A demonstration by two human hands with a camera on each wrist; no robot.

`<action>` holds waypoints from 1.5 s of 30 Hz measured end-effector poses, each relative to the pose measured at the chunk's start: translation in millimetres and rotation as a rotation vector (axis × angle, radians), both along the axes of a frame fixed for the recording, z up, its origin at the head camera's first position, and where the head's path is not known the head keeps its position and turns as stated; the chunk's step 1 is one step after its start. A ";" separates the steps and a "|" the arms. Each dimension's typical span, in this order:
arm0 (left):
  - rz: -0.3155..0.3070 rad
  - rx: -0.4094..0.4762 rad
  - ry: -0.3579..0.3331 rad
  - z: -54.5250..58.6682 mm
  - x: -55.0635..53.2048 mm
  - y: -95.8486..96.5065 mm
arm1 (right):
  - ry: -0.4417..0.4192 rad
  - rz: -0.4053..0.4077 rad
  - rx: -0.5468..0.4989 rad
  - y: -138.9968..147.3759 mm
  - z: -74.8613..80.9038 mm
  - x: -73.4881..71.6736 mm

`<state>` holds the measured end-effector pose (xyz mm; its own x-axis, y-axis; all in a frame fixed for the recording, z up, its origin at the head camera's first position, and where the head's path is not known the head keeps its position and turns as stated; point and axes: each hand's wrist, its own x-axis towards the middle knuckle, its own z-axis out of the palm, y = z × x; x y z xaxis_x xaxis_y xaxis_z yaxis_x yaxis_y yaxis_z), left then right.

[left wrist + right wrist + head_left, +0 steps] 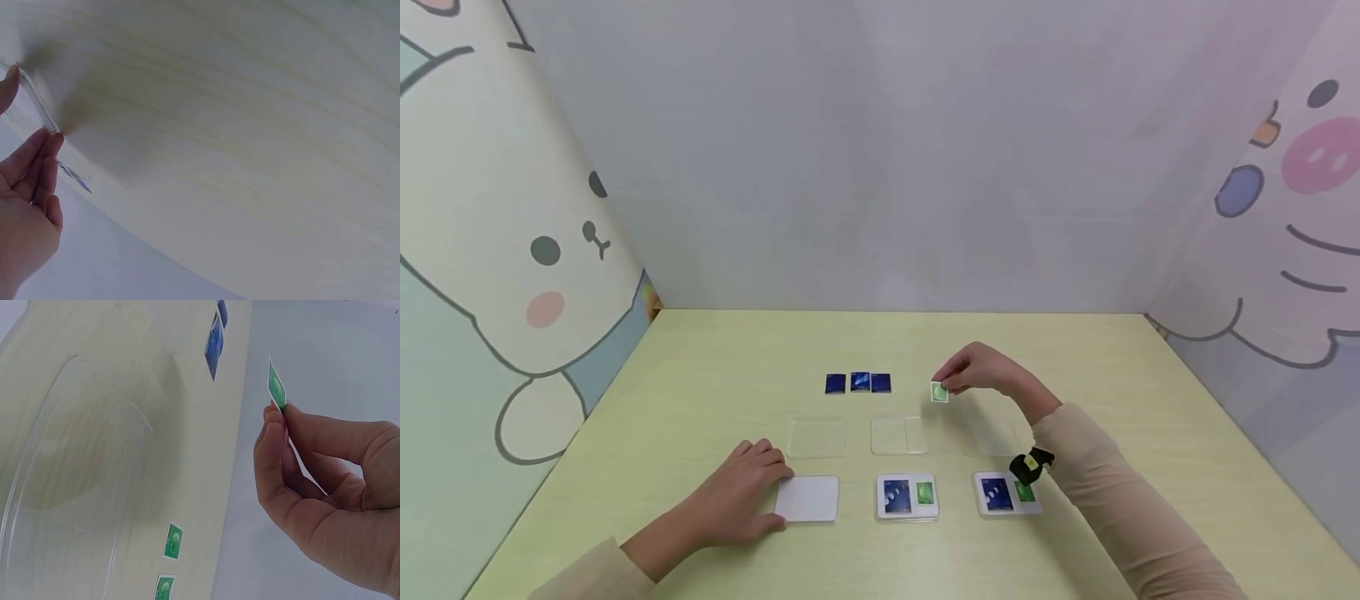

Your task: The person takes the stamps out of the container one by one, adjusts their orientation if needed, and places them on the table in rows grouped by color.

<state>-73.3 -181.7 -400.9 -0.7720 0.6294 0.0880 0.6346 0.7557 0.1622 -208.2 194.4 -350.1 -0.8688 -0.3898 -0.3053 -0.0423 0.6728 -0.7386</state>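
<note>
My right hand (981,367) pinches a small green stamp (939,392) with a white border between thumb and fingertips, raised over the table; the right wrist view shows the green stamp (276,384) standing up from the fingertips. On the left, my left hand (741,496) grips a flat white rectangular case (808,499) by its left side, thumb at the near corner and fingers at the far one. Beside it lie a middle case (907,497) and a right case (992,495), each bearing a dark blue stamp and a green one. The right sleeve partly covers the right case.
Three clear plastic covers lie behind the cases: left cover (817,437), middle cover (891,436), right cover (992,437). Farther back sit three dark blue stamps, one of them a blue stamp (861,382). Green stamps (173,540) lie near the right hand. A pale curtain (880,167) backs the table.
</note>
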 end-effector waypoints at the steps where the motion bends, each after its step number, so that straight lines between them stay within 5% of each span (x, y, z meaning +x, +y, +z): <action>1: 0.000 0.002 0.000 -0.1 0.1 0.0 | 0.000 -0.002 0.000 0.2 0.1 0.1; 45: -0.013 0.025 0.039 -3.3 1.0 -0.5 | -0.001 -0.010 0.036 5.0 -0.6 -5.4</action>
<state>-72.3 -182.1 -404.2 -0.7593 0.6367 0.1341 0.6507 0.7432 0.1560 -213.6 199.4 -350.7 -0.8725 -0.3694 -0.3198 -0.0345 0.6996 -0.7137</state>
